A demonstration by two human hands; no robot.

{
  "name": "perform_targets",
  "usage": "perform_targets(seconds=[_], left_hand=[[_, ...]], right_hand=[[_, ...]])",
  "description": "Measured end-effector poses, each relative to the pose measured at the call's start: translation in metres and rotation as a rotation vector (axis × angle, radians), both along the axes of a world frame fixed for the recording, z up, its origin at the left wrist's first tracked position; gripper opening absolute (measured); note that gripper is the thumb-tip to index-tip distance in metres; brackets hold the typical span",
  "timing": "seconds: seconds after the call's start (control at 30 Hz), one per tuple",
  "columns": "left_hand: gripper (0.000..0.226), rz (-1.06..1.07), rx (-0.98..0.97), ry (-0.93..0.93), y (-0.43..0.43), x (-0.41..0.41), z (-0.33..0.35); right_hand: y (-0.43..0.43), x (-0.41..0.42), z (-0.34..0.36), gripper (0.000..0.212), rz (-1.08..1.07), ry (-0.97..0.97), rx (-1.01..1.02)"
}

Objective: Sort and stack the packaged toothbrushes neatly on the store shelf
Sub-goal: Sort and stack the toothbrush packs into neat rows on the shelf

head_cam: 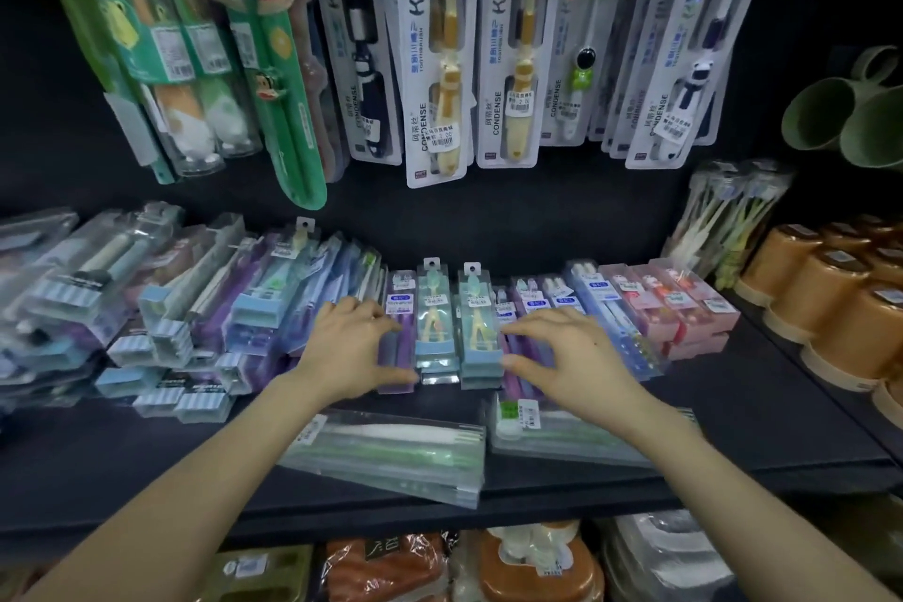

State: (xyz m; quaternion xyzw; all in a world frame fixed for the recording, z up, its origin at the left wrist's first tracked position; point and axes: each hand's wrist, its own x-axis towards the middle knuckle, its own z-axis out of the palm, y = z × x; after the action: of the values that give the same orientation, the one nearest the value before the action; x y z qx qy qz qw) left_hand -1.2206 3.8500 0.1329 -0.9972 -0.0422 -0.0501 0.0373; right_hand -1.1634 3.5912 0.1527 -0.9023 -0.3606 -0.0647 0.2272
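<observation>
Teal packs [432, 323] (two) sit between left hand [356, 350] and right hand [574, 354], fingers [527, 327] spread, empty.

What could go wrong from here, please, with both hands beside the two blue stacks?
The left hand and right hand flank the blue stacks; a squeeze could skew or topple these loose packs. The clear pack lies crooked at the shelf's front edge, beside the left forearm; a brush might knock it off.

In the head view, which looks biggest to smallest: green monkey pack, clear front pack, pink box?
Too alike to rank: green monkey pack, clear front pack (nearer the camera).
Smallest: pink box.
</observation>
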Motion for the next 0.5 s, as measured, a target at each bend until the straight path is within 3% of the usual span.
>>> perform_targets(seconds=[0.13,0.27,0.4,0.5], left_hand=[[0.097,-0.069,0.067,0.083,0.001,0.008,-0.005],[0.098,-0.097,0.181,0.079,-0.002,0.010,-0.006],[0.066,-0.166,0.276,0.013,-0.009,0.008,0.000],[0.042,-0.179,0.305,-0.033,-0.018,0.000,0.011]], right_hand=[[0.045,0.007,-0.013,0.035,-0.068,0.027,0.013],[0.053,0.016,-0.028,0.045,-0.079,-0.002,-0.112],[0.055,0.019,-0.041,0.045,0.027,0.061,-0.282],[0.055,0.020,-0.044,0.043,0.029,0.089,-0.266]])
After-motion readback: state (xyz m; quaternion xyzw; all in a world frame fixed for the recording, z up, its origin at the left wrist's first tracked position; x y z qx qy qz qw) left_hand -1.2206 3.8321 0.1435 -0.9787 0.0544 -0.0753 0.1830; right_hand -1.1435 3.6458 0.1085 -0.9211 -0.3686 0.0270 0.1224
